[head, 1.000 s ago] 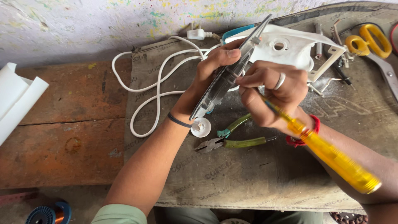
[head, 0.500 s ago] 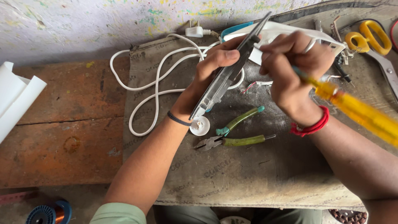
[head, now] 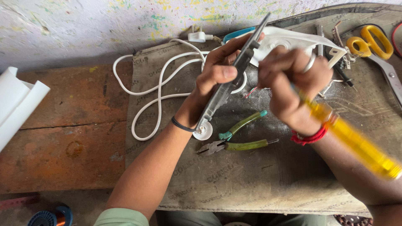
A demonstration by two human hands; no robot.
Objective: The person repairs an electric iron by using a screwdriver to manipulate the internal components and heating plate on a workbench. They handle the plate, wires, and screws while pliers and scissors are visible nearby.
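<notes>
Both hands stay busy: left hand (head: 213, 75) still grips the grey plate (head: 228, 86) edge-on; right hand (head: 291, 83), fist closed round the yellow screwdriver (head: 356, 144), has risen toward the white iron (head: 289, 39).

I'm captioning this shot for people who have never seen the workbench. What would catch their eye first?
At centre, the left hand tilts a flat grey metal plate upright, while the right hand grips a blurred yellow-handled screwdriver reaching toward the lower right. Green-handled pliers lie on the mat just below, a white power cord loops to the left, and yellow-handled scissors sit at the upper right.
</notes>
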